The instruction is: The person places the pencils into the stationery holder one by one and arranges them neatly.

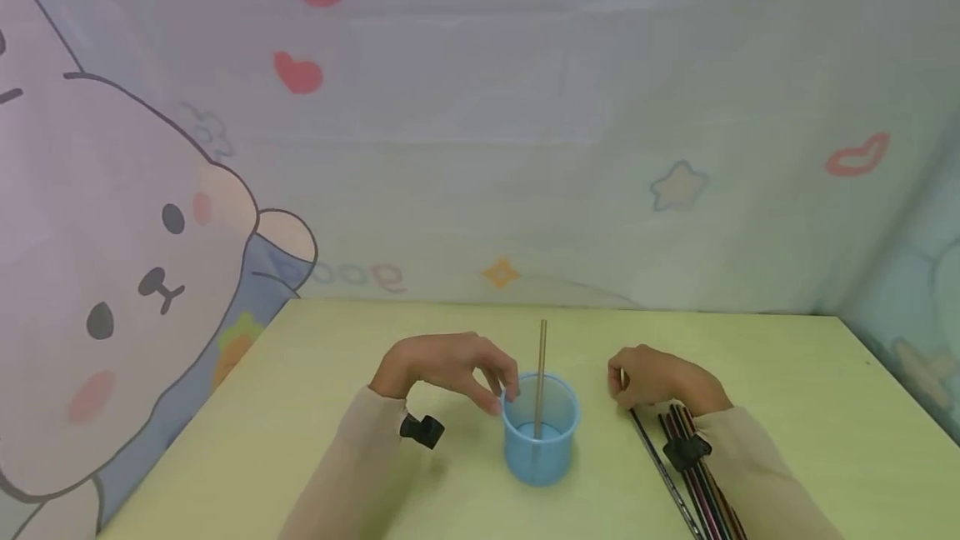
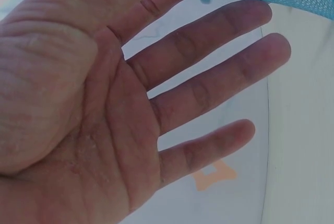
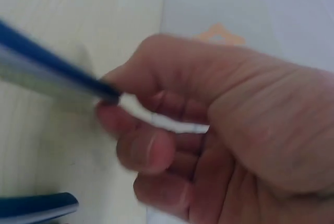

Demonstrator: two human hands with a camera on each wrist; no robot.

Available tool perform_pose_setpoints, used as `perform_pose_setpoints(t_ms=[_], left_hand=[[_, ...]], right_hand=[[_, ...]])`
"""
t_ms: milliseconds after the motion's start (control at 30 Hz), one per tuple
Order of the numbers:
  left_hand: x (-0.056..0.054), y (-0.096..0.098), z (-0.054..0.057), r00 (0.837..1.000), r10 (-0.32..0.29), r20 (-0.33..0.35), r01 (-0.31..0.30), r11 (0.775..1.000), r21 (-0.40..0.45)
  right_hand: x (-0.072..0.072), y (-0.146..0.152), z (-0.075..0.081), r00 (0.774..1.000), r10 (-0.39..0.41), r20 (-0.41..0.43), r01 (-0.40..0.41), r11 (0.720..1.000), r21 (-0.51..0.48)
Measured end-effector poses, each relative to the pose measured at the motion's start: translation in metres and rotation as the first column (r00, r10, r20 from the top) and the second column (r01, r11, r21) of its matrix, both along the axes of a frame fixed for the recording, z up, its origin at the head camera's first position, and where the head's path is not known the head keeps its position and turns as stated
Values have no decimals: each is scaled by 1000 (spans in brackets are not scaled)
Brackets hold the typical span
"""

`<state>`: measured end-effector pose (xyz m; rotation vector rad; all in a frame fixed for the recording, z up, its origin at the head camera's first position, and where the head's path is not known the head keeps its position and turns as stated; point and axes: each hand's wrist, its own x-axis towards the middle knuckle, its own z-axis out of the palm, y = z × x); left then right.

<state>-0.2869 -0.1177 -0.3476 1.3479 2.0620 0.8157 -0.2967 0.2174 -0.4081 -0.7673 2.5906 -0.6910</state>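
A light-blue mesh pen cup (image 1: pixel 551 463) stands upright, with one tan pencil-like stick (image 1: pixel 542 357) leaning inside it. My left hand (image 1: pixel 457 363) holds the cup's left rim between thumb and forefinger. In the left wrist view the other fingers (image 2: pixel 203 96) are straight and spread, clear of the cup; the thumb tip is hidden. To the cup's right, my right hand (image 1: pixel 652 377) pinches the end of a slim dark pencil (image 1: pixel 667 477). That pencil looks blue (image 3: pixel 49 59) and blurred in the right wrist view. Its other fingers are curled.
Several dark pencils (image 1: pixel 708 494) lie in a bunch beneath the right wrist, partly hidden by the sleeve and wrist camera. A pale yellow table (image 1: pixel 247 457) carries everything. Behind it hangs a printed cloth (image 1: pixel 465 148) with a bear and hearts.
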Motion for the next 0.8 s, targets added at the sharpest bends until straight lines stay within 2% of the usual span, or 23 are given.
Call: perform_pose_setpoints(t_ms=[100, 167, 333, 433, 567, 700, 733, 800], left_hand=[[1, 2, 0, 1000, -3, 12, 3, 1000, -10], [1, 2, 1, 1000, -5, 9, 5, 1000, -14], [1, 0, 5, 1000, 10, -7, -10, 1000, -28], [1, -1, 7, 1000, 22, -9, -22, 999, -40], [2, -3, 6, 1000, 24, 2, -24, 999, -43], [4, -3, 3, 1000, 19, 14, -19, 999, -37], [5, -3, 3, 1000, 18, 16, -18, 999, -35], [5, -3, 3, 1000, 12, 17, -11, 999, -34]], right_hand=[[-5, 3, 2, 997, 76, -12, -76, 991, -108], [-9, 6, 6, 996, 91, 9, -88, 975, -204], [-9, 13, 26, 995, 92, 41, -66, 899, -433], [-6, 17, 40, 997, 69, 16, -51, 849, -526], [2, 18, 55, 999, 6, -51, -37, 770, -637], [17, 13, 70, 988, -79, -136, -48, 674, -737], [22, 12, 74, 983, -109, -148, -43, 646, -762], [30, 8, 80, 975, -164, -149, -29, 572, -820]])
